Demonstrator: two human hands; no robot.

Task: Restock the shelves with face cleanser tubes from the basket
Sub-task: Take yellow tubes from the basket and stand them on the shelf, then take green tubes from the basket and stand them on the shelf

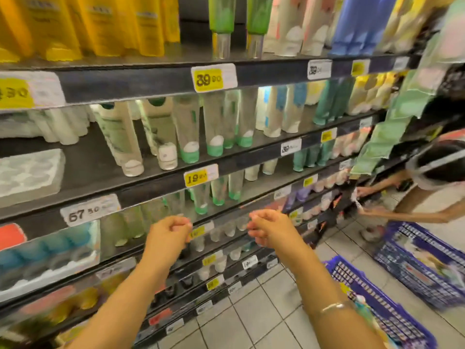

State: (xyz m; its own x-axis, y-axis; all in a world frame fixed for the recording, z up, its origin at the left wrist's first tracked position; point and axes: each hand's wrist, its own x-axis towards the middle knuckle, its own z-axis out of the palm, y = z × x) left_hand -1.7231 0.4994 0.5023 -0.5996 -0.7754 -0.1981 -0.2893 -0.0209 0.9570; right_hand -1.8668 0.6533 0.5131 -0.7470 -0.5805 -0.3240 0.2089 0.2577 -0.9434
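Blue basket [372,306] sits on the floor tiles, low and to the right of my right hand [266,230], just under my right forearm. Contents too blurred to count; can't tell how many tubes are left in it.

Grip state: both hands are up at shelf level with fingers curled in. My left hand [168,231] looks like it's pinching fingertips together, no tube visible in it. Right hand is the same, curled, nothing I can make out inside. Motion blur is heavy, so a small item could be hidden, but I read both as empty.

Shelf status: clear tubes with green caps [216,144] stand above both hands, row looks reasonably full at the front. Just above my hands, more green-capped tubes [219,195] with visible gaps to their left. Straight ahead of my knuckles, small clear tubes [230,229] on the lower shelf, sparse.

Judgement: partly stocked, not finished. Gaps remain on the shelf just above my left hand and on the one behind my fingers. Next call is likely a reach down-right to the basket for more.

Second blue basket [422,260] further right, beside another person [432,177] working the same aisle.
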